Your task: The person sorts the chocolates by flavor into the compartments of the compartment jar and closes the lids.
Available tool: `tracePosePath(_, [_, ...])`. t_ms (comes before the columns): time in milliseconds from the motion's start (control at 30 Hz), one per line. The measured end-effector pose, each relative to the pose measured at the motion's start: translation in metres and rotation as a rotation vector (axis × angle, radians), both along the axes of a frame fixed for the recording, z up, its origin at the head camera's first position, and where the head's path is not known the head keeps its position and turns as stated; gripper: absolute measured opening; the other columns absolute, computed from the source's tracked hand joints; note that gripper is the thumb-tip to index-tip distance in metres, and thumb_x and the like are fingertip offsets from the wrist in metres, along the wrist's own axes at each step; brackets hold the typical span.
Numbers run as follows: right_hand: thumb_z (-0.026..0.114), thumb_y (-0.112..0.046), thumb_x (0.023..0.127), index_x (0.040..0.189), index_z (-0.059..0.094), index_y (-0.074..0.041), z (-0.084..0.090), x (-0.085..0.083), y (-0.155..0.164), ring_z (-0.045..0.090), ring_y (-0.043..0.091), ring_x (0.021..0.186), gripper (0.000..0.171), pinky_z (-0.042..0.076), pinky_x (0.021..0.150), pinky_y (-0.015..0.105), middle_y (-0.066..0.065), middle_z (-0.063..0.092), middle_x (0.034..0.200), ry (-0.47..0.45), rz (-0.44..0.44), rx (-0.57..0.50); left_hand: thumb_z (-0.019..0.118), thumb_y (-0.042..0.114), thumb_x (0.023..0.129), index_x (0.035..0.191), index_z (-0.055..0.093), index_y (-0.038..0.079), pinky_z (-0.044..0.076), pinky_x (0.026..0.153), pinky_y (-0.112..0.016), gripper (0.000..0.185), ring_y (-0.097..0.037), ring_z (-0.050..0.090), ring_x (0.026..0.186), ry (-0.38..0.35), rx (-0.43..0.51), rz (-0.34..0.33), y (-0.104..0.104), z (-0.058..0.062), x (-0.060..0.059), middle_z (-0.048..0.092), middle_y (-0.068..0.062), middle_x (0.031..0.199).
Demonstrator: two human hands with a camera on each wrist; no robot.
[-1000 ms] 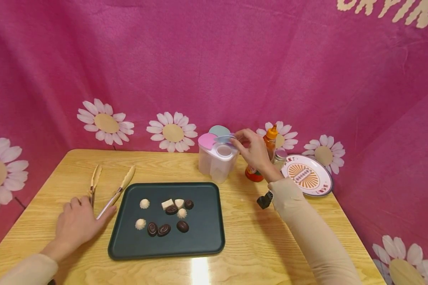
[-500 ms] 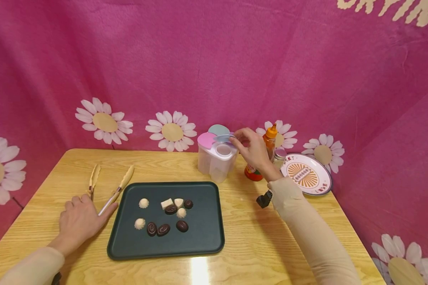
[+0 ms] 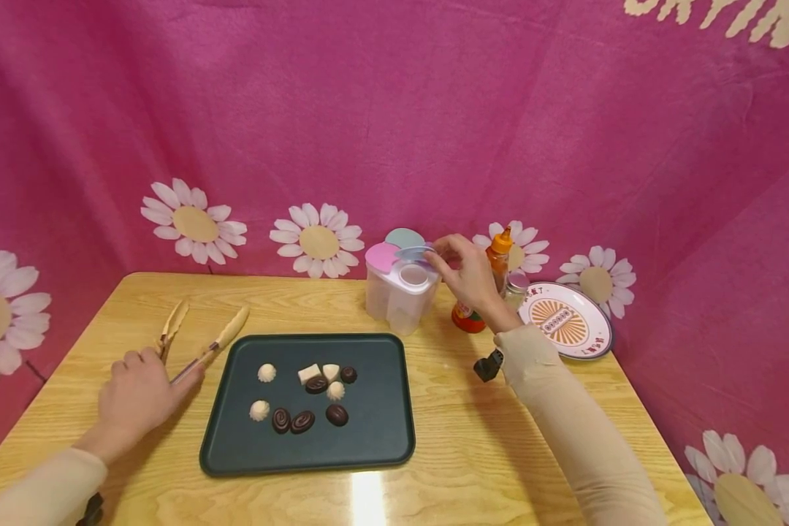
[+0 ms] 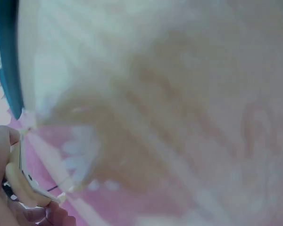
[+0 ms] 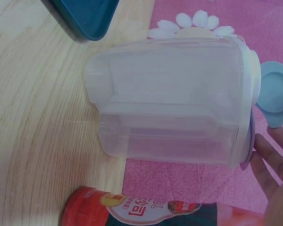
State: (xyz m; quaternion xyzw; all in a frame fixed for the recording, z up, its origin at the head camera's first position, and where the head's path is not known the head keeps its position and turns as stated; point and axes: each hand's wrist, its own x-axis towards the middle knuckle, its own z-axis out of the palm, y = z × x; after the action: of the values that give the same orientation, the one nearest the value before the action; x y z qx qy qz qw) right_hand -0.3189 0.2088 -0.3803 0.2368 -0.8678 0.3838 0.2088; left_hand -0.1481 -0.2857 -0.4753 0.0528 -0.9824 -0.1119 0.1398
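Observation:
In the head view my left hand [image 3: 134, 398] grips a pair of tongs [image 3: 226, 329] with spread arms and pale tips, left of the dark tray. Curled fingers [image 4: 23, 188] hold the handles in the left wrist view. My right hand [image 3: 467, 274] pinches the raised blue flap lid [image 5: 275, 89] of a clear plastic container [image 5: 170, 99]. The round opening [image 3: 413, 275] under that flap is uncovered. A pink lid [image 3: 382, 256] and a green lid [image 3: 404, 237] lie closed on its top. The other right fingers spread beside the purple lid [image 5: 248, 143].
A dark green tray [image 3: 368, 446] bears several white and dark chocolates [image 3: 302, 421]. Right of the container stand a red sauce bottle [image 3: 468, 320] with an orange cap and a small jar [image 3: 516, 291]. A patterned oval plate [image 3: 595, 332] leans near the pink cloth.
My left hand has shifted slightly on the tongs, and their arms have turned a little. The right hand stays at the raised blue lid.

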Motion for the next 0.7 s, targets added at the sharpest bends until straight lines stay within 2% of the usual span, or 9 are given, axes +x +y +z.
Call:
tracePosePath(100, [0.075,-0.02,0.098,0.109,0.072,-0.003,0.0,0.0,0.001,0.074,0.026,0.092,0.02,0.062,0.084,0.039,0.014,0.075,0.105,0.003,0.0,-0.003,0.075,0.052,0.086,0.083,0.047,-0.015,0.045,0.049,-0.056,0.072,-0.05,0.052,0.069,0.018,-0.012,-0.004,-0.003,0.01,0.0,0.048,-0.036,0.077])
tracePosePath(233, [0.075,-0.02,0.098,0.109,0.072,-0.003,-0.001,-0.001,0.001,0.073,0.025,0.091,0.02,0.061,0.083,0.034,0.014,0.074,0.104,0.01,0.0,-0.005,0.079,0.049,0.079,0.08,0.048,-0.014,0.043,0.047,-0.055,0.071,-0.049,0.051,0.067,0.103,-0.055,-0.028,-0.007,0.023,0.0,0.048,-0.034,0.075])
tracePosePath(333, [0.076,-0.019,0.098,0.109,0.072,-0.003,-0.001,0.0,0.0,0.073,0.025,0.091,0.02,0.058,0.081,0.026,0.014,0.075,0.104,0.009,0.0,-0.007,0.082,0.049,0.076,0.077,0.047,-0.011,0.044,0.046,-0.052,0.07,-0.047,0.05,0.067,0.115,-0.082,-0.047,-0.009,0.036,0.0,0.049,-0.031,0.073])
tracePosePath(433, [0.076,-0.02,0.098,0.109,0.072,-0.003,0.0,0.0,0.0,0.073,0.025,0.09,0.02,0.055,0.08,0.018,0.014,0.075,0.104,0.007,-0.001,-0.013,0.083,0.052,0.076,0.08,0.048,-0.01,0.045,0.047,-0.049,0.071,-0.046,0.051,0.071,0.08,-0.093,-0.064,-0.009,0.05,-0.001,0.05,-0.029,0.075])
tracePosePath(567, [0.076,-0.019,0.098,0.109,0.072,-0.003,0.0,0.001,0.0,0.074,0.025,0.09,0.02,0.053,0.079,0.014,0.014,0.075,0.104,0.012,0.002,-0.018,0.083,0.055,0.073,0.091,0.056,-0.014,0.046,0.05,-0.048,0.076,-0.045,0.054,0.073,0.111,-0.123,-0.113,-0.007,0.066,0.001,0.056,-0.03,0.079])
tracePosePath(700, [0.076,-0.018,0.097,0.108,0.072,-0.002,0.0,0.0,0.0,0.074,0.026,0.09,0.019,0.053,0.079,0.014,0.014,0.075,0.104,0.016,0.006,-0.02,0.082,0.055,0.069,0.089,0.058,-0.011,0.043,0.05,-0.045,0.073,-0.04,0.054,0.069,0.18,-0.171,-0.183,-0.003,0.076,0.006,0.058,-0.027,0.076])
